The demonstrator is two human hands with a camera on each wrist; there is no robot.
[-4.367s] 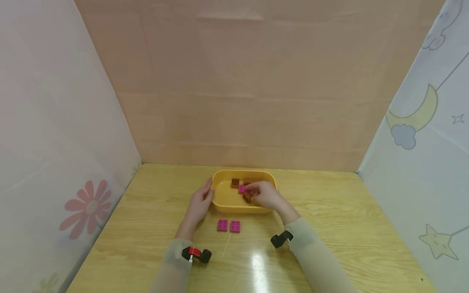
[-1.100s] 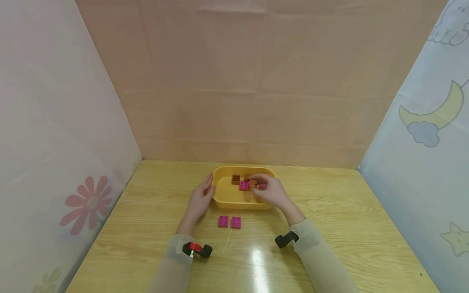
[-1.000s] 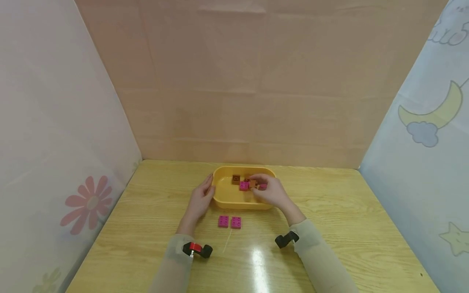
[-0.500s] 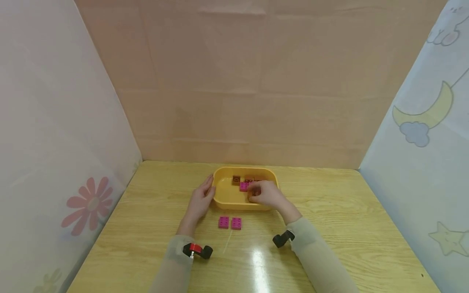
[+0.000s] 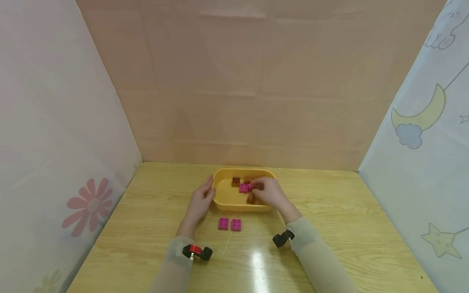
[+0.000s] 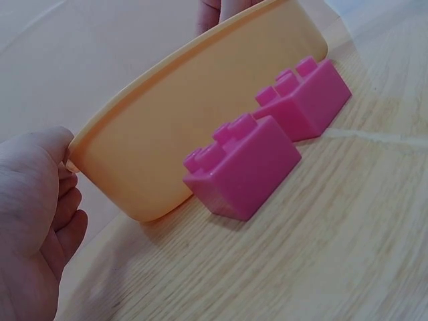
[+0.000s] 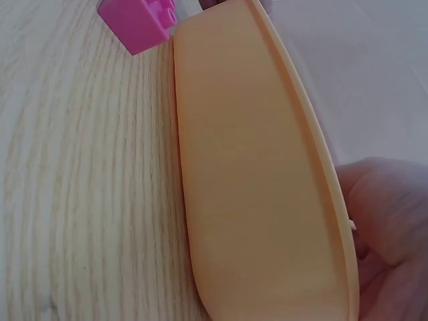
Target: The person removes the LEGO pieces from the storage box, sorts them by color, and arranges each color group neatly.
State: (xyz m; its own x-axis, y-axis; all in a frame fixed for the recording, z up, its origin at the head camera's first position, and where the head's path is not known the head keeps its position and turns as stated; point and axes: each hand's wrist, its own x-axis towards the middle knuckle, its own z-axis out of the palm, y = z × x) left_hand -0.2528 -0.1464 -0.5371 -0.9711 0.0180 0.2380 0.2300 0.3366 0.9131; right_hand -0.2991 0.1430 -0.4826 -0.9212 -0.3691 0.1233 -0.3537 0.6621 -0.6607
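A yellow plastic tray (image 5: pixel 228 198) holds several brown and pink building bricks. My left hand (image 5: pixel 200 202) grips its left end, thumb at the rim, as the left wrist view also shows. My right hand (image 5: pixel 270 193) reaches over the right end, thumb and index finger pinching a pink brick (image 5: pixel 250 186) inside. Beside that lies another pink brick (image 5: pixel 243 188). Just below the fingertips is a brown brick (image 5: pixel 250 198), and a second brown brick (image 5: pixel 236 182) sits near the back wall. In the right wrist view the tray wall hides the fingertips and what they hold.
On the wooden table (image 5: pixel 154 240), two pink bricks stand side by side in front of the tray: the left one (image 5: pixel 223 224) and the right one (image 5: pixel 236 225). A beige sheet (image 5: pixel 234 101) rises behind the table, with printed cloths at both sides.
About a second ago my right hand held a brown brick; it now lies lower in the tray, and the fingers have moved to a pink one. My left hand stays on the tray.
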